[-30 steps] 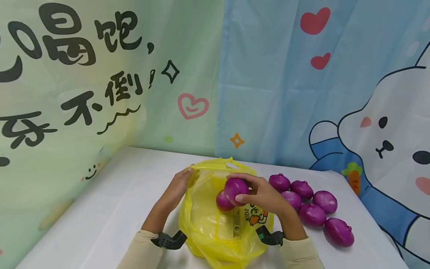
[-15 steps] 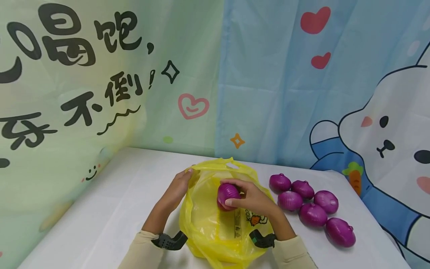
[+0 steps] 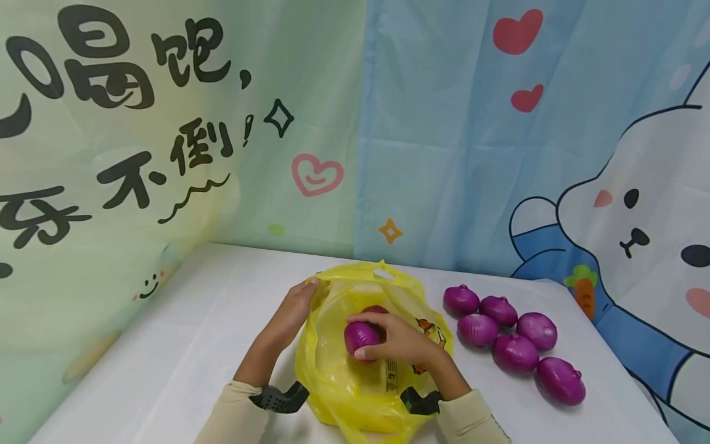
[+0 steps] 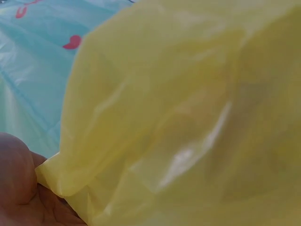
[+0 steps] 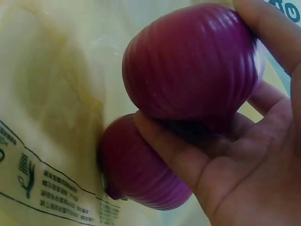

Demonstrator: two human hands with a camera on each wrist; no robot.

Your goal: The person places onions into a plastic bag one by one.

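A yellow plastic bag point(image 3: 333, 376) stands on the white table with its mouth facing me. My left hand point(image 3: 291, 313) pinches the left side of its rim; in the left wrist view the film is bunched between thumb and fingers. My right hand point(image 3: 403, 338) holds a red onion point(image 3: 360, 338) within the bag's mouth, the thumb on its near side and fingers over the top. Another red onion point(image 5: 141, 169) is in the bag, just beyond the right hand and partly hidden by it.
Several red onions point(image 3: 514, 353) lie in a loose group on the table point(image 3: 183, 345) right of the bag. A printed cloth backdrop point(image 3: 421, 154) rises behind the table.
My right hand has carried its onion left and lower into the bag, away from the other onion there. My left hand has kept its grip on the rim.
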